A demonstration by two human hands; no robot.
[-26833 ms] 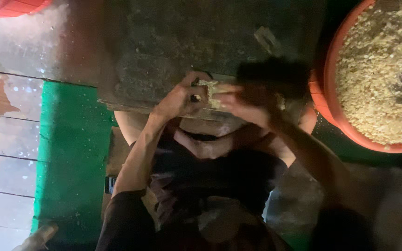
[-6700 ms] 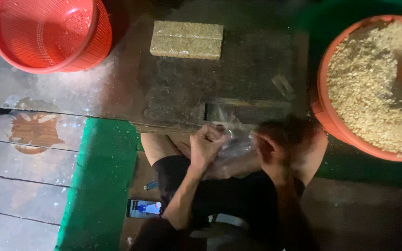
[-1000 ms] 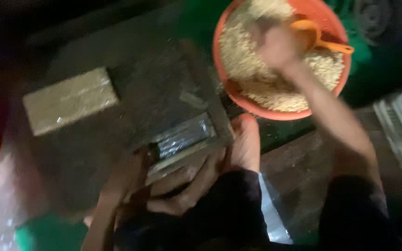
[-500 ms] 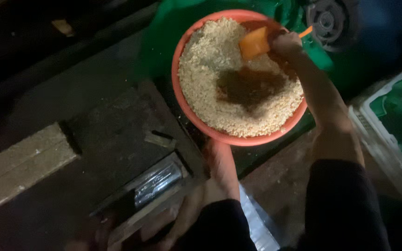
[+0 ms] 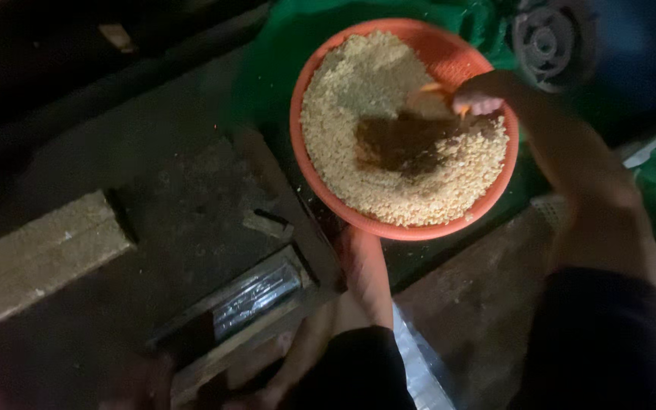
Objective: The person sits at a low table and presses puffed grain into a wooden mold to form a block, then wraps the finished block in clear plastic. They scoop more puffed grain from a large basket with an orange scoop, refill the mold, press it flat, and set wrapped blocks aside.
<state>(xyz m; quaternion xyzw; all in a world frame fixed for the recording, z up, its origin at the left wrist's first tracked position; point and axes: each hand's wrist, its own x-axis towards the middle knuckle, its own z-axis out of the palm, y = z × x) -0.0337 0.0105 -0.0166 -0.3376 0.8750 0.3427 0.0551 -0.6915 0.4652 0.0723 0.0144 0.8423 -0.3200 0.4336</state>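
One hand [image 5: 480, 95] grips a half-buried orange scoop [image 5: 430, 99] — left unseen.

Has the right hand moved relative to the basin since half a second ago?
Yes. The right hand with the scoop went from the basin's far rim toward its middle.

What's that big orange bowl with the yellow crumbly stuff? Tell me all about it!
The bowl is round, orange and looks like plastic. It sits upright on the dark ground by a green sheet. Pale yellow crumbs fill it, with a dark shadowed patch in the middle. The right hand reaches in, gripping an orange scoop dug into the crumbs. A bare foot lies just below the rim.
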